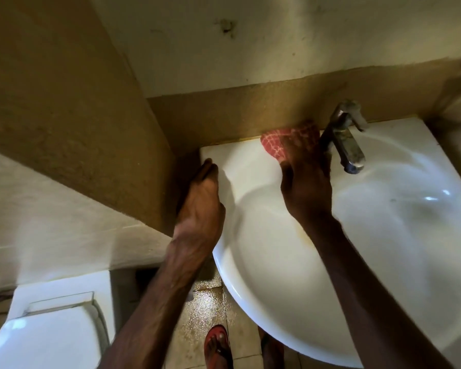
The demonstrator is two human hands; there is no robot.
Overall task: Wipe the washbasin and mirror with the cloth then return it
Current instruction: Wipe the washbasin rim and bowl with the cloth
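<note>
My right hand (306, 187): presses cloth (273, 145) on basin (277, 275) ledge, beside tap (343, 139).
My left hand (201, 206): rests on basin's left rim.

I can read no lettering, brand mark, number or sign on the washbasin (277, 262), the tap (343, 139), the checked cloth (273, 145), the toilet (51, 339) or the walls (64, 102) in my view.

Head view, close, steeply down over washbasin (264, 262).
</note>
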